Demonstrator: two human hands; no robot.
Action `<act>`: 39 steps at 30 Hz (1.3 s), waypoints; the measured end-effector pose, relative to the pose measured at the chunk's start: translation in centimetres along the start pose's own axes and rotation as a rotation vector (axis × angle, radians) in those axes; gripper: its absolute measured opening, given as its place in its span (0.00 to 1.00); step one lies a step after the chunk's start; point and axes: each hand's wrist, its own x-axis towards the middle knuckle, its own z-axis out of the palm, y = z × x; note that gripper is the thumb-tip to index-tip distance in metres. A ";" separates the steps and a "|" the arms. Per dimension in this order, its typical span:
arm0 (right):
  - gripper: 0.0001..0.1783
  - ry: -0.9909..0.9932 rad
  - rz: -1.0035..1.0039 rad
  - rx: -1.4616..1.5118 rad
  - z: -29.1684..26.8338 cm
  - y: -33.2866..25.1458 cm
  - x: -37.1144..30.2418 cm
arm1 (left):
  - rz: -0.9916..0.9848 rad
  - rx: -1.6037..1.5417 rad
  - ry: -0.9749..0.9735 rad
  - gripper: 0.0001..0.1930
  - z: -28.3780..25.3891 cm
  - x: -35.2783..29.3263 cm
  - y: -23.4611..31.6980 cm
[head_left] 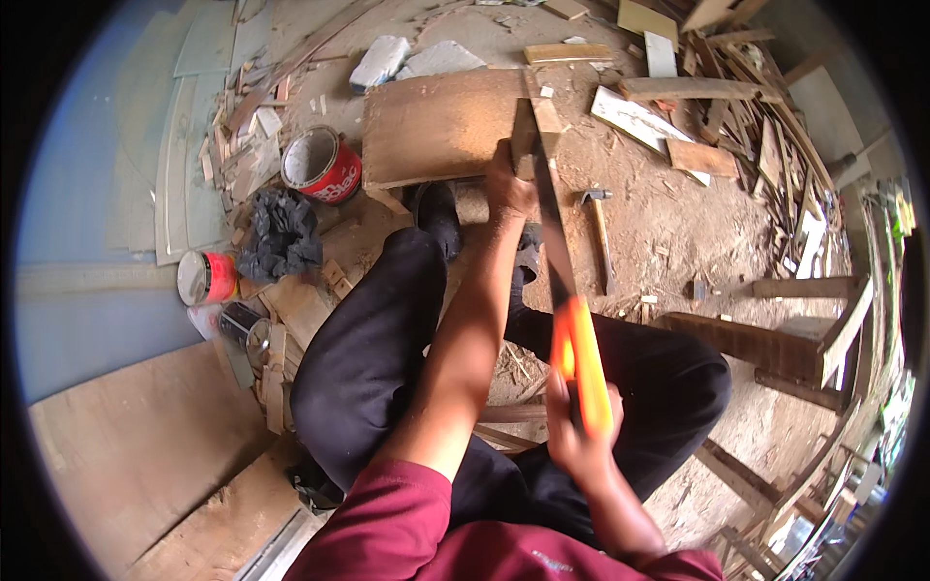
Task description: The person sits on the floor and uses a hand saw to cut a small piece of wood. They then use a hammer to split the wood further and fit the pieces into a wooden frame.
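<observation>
My right hand (579,436) is wrapped round the orange and yellow handle of a handsaw (557,257). Its blade runs away from me, and the far part lies along the right side of a small wood block (524,121). That block is gripped by my left hand (511,186), with the arm stretched forward between my knees. Under the block is the right side of a wide brown wooden board (436,126), raised off the ground in front of my feet. Whether the saw teeth have cut into the block I cannot tell.
A hammer (603,242) lies on the dirt floor right of the saw. To the left stand a red bucket (336,179), a black plastic bag (279,235) and a smaller red can (221,277). Scrap wood (702,157) is heaped at the far right; a wooden frame (765,349) stands nearer.
</observation>
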 end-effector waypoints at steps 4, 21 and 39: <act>0.11 0.119 -0.019 0.197 -1.0 -0.2 -1.1 | -0.003 -0.209 0.024 0.20 1.3 -0.3 1.4; 0.17 0.267 0.049 0.232 3.7 -0.8 16.7 | -0.072 -0.311 -0.063 0.17 -8.7 0.7 2.2; 0.11 0.277 0.035 0.264 3.7 0.3 15.8 | -0.616 -0.243 -0.094 0.12 -4.8 9.1 10.8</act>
